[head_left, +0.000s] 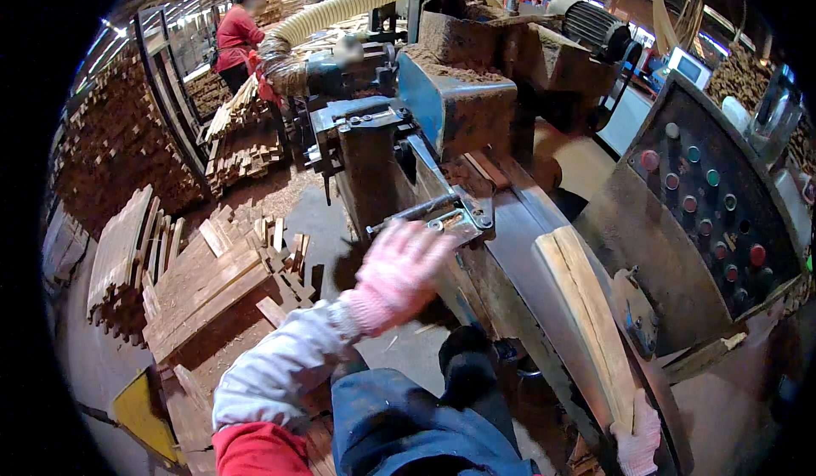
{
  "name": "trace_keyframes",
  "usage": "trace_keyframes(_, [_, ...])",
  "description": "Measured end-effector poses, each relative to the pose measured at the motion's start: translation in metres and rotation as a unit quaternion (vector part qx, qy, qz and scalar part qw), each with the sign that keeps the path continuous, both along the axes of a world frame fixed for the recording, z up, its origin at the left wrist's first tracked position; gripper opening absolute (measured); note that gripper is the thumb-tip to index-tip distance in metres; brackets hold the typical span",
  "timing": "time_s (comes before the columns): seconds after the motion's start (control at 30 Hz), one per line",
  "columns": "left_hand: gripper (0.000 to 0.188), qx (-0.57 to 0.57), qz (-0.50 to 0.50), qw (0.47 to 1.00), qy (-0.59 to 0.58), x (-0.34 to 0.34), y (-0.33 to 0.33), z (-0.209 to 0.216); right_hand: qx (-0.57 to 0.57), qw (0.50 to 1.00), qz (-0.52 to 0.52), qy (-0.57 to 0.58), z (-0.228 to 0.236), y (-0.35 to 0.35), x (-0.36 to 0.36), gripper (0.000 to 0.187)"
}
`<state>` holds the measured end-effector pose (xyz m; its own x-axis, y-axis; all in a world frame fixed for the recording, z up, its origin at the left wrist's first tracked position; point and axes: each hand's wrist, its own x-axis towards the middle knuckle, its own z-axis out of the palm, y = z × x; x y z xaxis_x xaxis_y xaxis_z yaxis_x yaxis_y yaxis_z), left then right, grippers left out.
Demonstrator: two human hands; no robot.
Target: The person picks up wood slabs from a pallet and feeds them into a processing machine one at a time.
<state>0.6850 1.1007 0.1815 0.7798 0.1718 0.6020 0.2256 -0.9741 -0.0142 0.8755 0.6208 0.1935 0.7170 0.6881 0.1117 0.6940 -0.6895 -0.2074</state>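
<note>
A pale wooden board (586,319) with a dark crack along it lies lengthwise on the metal machine bed (510,221). My right hand (639,440), in a pink glove, grips the board's near end; part of that hand is cut off by the lower edge. My left hand (404,268), also gloved in pink, is over the left side of the bed, slightly blurred, with its fingers stretched out and nothing seen in them. Just beyond its fingertips sits a metal guide with a lever (459,217); whether they touch I cannot tell.
A blue machine housing (455,102) dusted with sawdust stands ahead. To the right is a dark control panel (710,204) with coloured buttons. Stacked planks (217,285) lie at left, beside a yellow metal piece (146,416). A person in red (238,38) stands far left, near a ribbed hose (357,4).
</note>
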Motion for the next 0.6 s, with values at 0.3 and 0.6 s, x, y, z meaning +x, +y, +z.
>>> trace_keyframes(0.3, [0.075,-0.13,0.462,0.853,0.205,-0.26,0.06,-0.05,0.289,0.952,0.084,-0.06,-0.062,0.153,0.108,0.069])
trace_keyframes(0.6, [0.09,-0.199,0.658,0.664,0.293,-0.355,0.104,-0.094,0.313,0.93,0.191,-0.028,-0.046,0.308,0.099,0.073])
